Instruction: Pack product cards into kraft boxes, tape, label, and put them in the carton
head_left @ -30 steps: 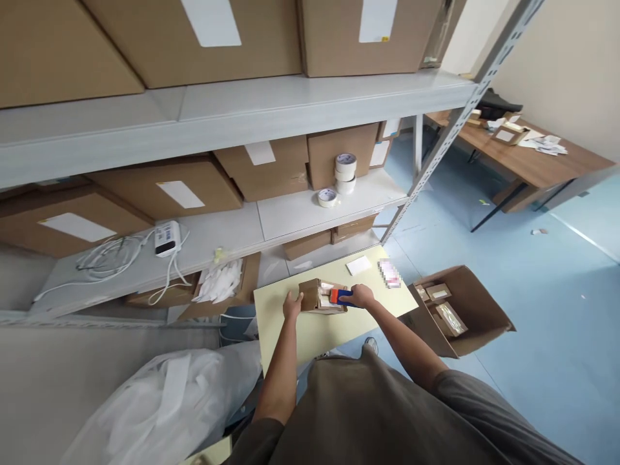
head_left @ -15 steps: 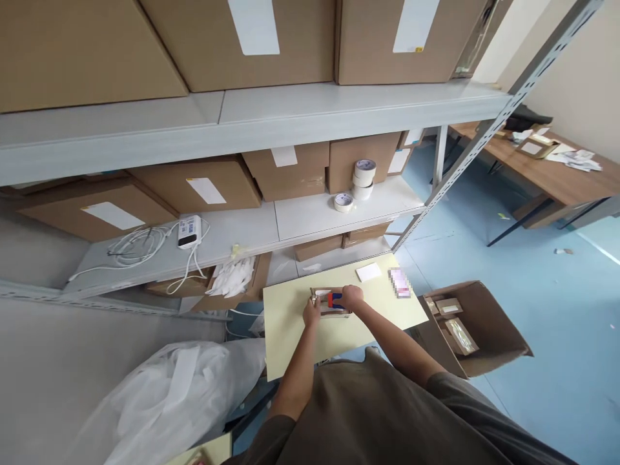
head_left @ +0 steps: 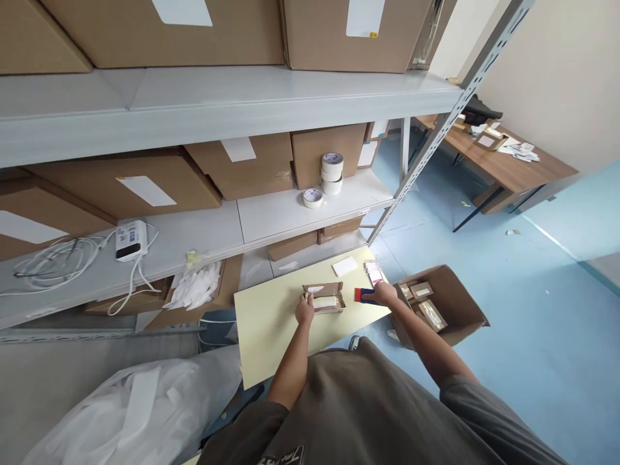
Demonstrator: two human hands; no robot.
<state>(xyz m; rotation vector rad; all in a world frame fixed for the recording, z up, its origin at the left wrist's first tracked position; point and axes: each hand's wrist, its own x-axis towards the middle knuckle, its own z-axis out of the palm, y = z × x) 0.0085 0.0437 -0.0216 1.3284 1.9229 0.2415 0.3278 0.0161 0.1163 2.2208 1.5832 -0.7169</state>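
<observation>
A small cardboard box [head_left: 342, 298] lies open on the pale yellow tabletop [head_left: 271, 323], with something white inside it. My left hand [head_left: 305, 309] grips the box at its left end, fingers closed on the edge. To the right of the box, my right hand [head_left: 386, 294] is wrapped around a blue hand tool with a red end [head_left: 364, 295]. That red end points left toward the box, with a gap between them. The tool's exact kind is too small to make out. Beyond the box lies a white card [head_left: 344, 266], and a pink-and-white packet [head_left: 373, 272] lies just past my right hand.
A large open carton [head_left: 460, 303] with several small boxes stands on the floor at right. Grey shelving [head_left: 194, 226] ahead holds cartons, tape rolls [head_left: 332, 167] and a power strip [head_left: 131, 240]. A white plastic bag [head_left: 145, 407] bulges at lower left.
My right hand has moved the blue-and-red tool off the box to the right. The box now shows its open inside, my left hand still at its left end. The view has shifted right.
</observation>
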